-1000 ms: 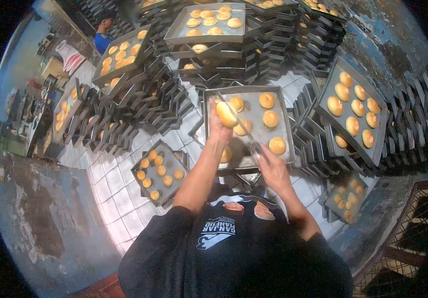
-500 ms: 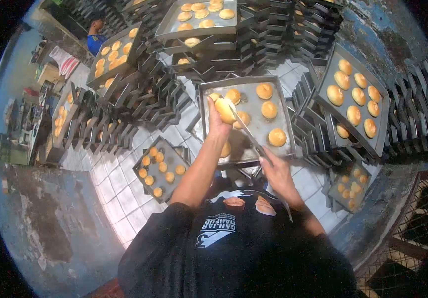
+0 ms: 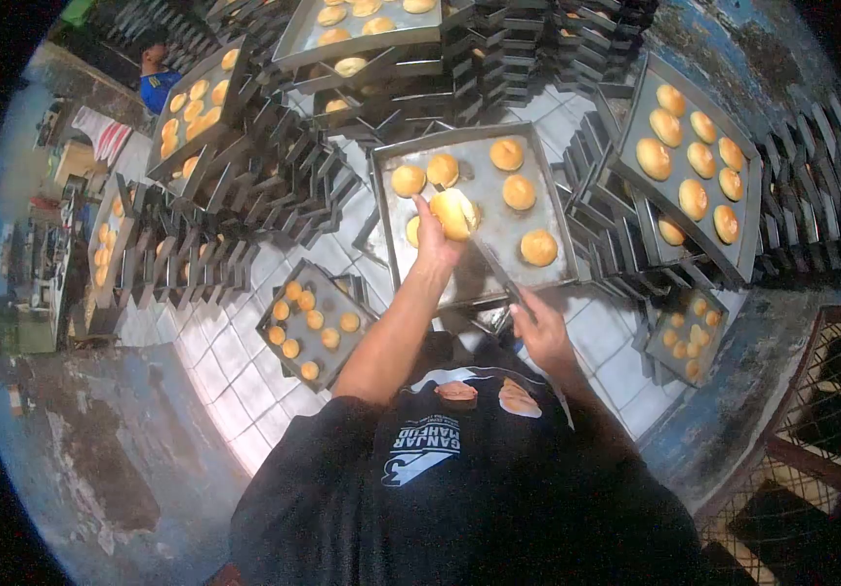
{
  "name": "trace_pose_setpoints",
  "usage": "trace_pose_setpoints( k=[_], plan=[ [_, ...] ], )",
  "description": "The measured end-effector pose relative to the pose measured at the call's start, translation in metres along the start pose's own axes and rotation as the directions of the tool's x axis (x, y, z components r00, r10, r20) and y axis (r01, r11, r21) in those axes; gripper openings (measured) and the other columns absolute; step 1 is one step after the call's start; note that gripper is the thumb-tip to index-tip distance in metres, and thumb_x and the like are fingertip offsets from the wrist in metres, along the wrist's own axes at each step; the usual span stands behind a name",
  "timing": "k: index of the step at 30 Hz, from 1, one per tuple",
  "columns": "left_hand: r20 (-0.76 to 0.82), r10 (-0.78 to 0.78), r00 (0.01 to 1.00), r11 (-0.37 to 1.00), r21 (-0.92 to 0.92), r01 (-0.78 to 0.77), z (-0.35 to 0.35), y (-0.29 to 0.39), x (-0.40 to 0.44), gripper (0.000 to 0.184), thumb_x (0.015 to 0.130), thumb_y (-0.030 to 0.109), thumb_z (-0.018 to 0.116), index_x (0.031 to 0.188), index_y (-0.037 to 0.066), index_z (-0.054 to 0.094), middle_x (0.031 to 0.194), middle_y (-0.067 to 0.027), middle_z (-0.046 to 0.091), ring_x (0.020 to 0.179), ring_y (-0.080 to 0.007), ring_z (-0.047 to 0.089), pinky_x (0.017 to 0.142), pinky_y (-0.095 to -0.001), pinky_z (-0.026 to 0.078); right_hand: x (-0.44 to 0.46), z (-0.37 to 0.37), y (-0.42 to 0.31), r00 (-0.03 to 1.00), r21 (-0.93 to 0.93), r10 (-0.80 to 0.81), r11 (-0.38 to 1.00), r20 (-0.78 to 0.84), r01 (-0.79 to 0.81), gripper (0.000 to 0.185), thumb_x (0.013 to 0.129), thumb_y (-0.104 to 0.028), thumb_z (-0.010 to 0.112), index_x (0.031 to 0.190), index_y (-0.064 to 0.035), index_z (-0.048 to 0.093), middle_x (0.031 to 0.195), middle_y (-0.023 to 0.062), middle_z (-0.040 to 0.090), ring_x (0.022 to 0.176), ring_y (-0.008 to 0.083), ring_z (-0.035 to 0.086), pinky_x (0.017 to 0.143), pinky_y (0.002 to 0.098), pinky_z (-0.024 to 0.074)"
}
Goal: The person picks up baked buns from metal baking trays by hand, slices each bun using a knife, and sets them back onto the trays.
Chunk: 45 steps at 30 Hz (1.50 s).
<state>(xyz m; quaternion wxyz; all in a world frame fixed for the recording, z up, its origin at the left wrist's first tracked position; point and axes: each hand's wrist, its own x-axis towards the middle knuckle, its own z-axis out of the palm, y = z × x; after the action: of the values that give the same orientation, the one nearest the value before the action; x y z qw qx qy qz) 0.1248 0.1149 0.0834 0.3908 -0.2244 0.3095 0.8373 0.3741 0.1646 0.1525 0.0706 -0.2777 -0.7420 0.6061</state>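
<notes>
My left hand (image 3: 437,242) is closed around a golden bread bun (image 3: 451,214), held above a metal baking tray (image 3: 562,220). In my right hand (image 3: 540,327) is the handle of a long knife (image 3: 494,269). Its blade runs up and left to the bun and is inside a cut that shows pale crumb. Several whole round buns lie on the tray, among them one bun (image 3: 537,247) at the right and another bun (image 3: 506,154) near the far edge. My left hand partly hides one bun at the tray's left.
Tall stacks of baking trays stand around me, with bun-filled trays on top at the right (image 3: 679,122), far left (image 3: 174,161) and back (image 3: 381,41). A lower tray (image 3: 293,352) sits on the white tiles. A person in blue (image 3: 157,88) is far left.
The knife has gone deeper into the bun, and the cut now gapes, showing pale inside. The view has shifted slightly, so the trays appear a little higher and further left.
</notes>
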Motion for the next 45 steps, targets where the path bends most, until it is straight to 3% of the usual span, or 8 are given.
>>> trace_pose_setpoints(
  k=[7, 11, 16, 23, 31, 34, 42, 45],
  plan=[
    [0.099, 0.024, 0.995, 0.997, 0.077, -0.032, -0.019, -0.051, 0.001, 0.065, 0.103, 0.067, 0.030, 0.135, 0.017, 0.056, 0.123, -0.0034, 0.066, 0.110, -0.0218, 0.062, 0.095, -0.0413, 0.049, 0.059, 0.013, 0.001, 0.998, 0.009, -0.005, 1.000, -0.067, 0.006, 0.046, 0.101, -0.020, 0.059, 0.145, -0.0101, 0.055, 0.073, -0.0006, 0.057, 0.065, 0.0075, 0.053, 0.061, 0.0261, 0.0451],
    [0.174, -0.097, 0.980, 0.890, 0.456, 0.008, -0.010, -0.026, -0.008, 0.075, 0.100, 0.073, 0.027, 0.137, 0.014, 0.054, 0.126, -0.0044, 0.065, 0.114, -0.0228, 0.061, 0.098, -0.0454, 0.047, 0.058, -0.008, 0.009, 0.997, 0.085, 0.083, 0.993, -0.006, -0.082, 0.044, 0.101, -0.022, 0.059, 0.142, -0.0053, 0.056, 0.072, 0.0029, 0.058, 0.067, 0.0111, 0.056, 0.065, 0.0297, 0.0485],
    [0.142, -0.013, 0.990, 0.912, 0.408, -0.046, -0.008, -0.040, 0.017, 0.058, 0.099, 0.064, 0.050, 0.119, 0.010, 0.058, 0.106, -0.0074, 0.069, 0.095, -0.0236, 0.069, 0.081, -0.0436, 0.058, 0.058, -0.017, -0.009, 0.986, 0.049, 0.157, 0.986, 0.061, -0.160, 0.043, 0.101, -0.022, 0.059, 0.140, -0.0050, 0.058, 0.074, 0.0009, 0.058, 0.068, 0.0099, 0.055, 0.063, 0.0277, 0.0471],
    [0.046, 0.020, 0.999, 0.985, 0.170, -0.028, -0.025, -0.037, 0.055, 0.055, 0.102, 0.055, 0.050, 0.125, 0.005, 0.055, 0.112, -0.0097, 0.067, 0.104, -0.0234, 0.068, 0.090, -0.0442, 0.058, 0.008, -0.033, 0.011, 0.986, -0.021, 0.163, 0.987, 0.041, -0.162, 0.043, 0.100, -0.020, 0.055, 0.141, -0.0048, 0.056, 0.068, 0.0022, 0.055, 0.064, 0.0115, 0.054, 0.060, 0.0285, 0.0459],
    [-0.083, -0.069, 0.994, 0.970, 0.229, 0.087, -0.026, -0.086, 0.024, 0.070, 0.100, 0.072, 0.033, 0.135, 0.016, 0.058, 0.129, -0.0024, 0.066, 0.115, -0.0208, 0.063, 0.101, -0.0406, 0.050, 0.028, -0.011, 0.066, 0.952, 0.071, 0.306, 0.949, 0.024, -0.307, 0.046, 0.102, -0.028, 0.057, 0.143, -0.0071, 0.054, 0.070, 0.0042, 0.058, 0.066, 0.0140, 0.057, 0.064, 0.0321, 0.0482],
    [-0.127, -0.094, 0.987, 0.987, 0.117, 0.109, -0.031, -0.102, 0.018, 0.069, 0.103, 0.065, 0.032, 0.140, 0.011, 0.052, 0.135, -0.0082, 0.061, 0.123, -0.0235, 0.059, 0.106, -0.0455, 0.047, 0.051, 0.002, 0.080, 0.996, 0.082, 0.084, 0.993, -0.034, -0.081, 0.045, 0.102, -0.026, 0.057, 0.142, -0.0067, 0.054, 0.069, 0.0034, 0.057, 0.065, 0.0141, 0.056, 0.063, 0.0318, 0.0469],
    [-0.315, 0.032, 0.949, 0.982, 0.187, 0.029, -0.047, -0.095, 0.041, 0.067, 0.103, 0.064, 0.037, 0.136, 0.009, 0.054, 0.126, -0.0085, 0.065, 0.110, -0.0260, 0.066, 0.092, -0.0424, 0.055, -0.005, -0.034, 0.145, 0.941, 0.197, 0.265, 0.932, 0.209, -0.306, 0.042, 0.100, -0.025, 0.059, 0.138, -0.0065, 0.057, 0.071, 0.0063, 0.060, 0.064, 0.0165, 0.057, 0.062, 0.0364, 0.0477],
    [-0.302, 0.106, 0.948, 0.959, 0.282, -0.017, -0.089, -0.093, 0.063, 0.062, 0.105, 0.056, 0.043, 0.132, 0.002, 0.056, 0.122, -0.0152, 0.066, 0.103, -0.0277, 0.067, 0.089, -0.0450, 0.054, -0.066, -0.099, 0.164, 0.976, -0.410, -0.190, 0.886, 0.109, 0.218, 0.033, 0.095, -0.017, 0.062, 0.125, -0.0042, 0.062, 0.076, 0.0070, 0.059, 0.064, 0.0199, 0.057, 0.059, 0.0344, 0.0467]
  ],
)
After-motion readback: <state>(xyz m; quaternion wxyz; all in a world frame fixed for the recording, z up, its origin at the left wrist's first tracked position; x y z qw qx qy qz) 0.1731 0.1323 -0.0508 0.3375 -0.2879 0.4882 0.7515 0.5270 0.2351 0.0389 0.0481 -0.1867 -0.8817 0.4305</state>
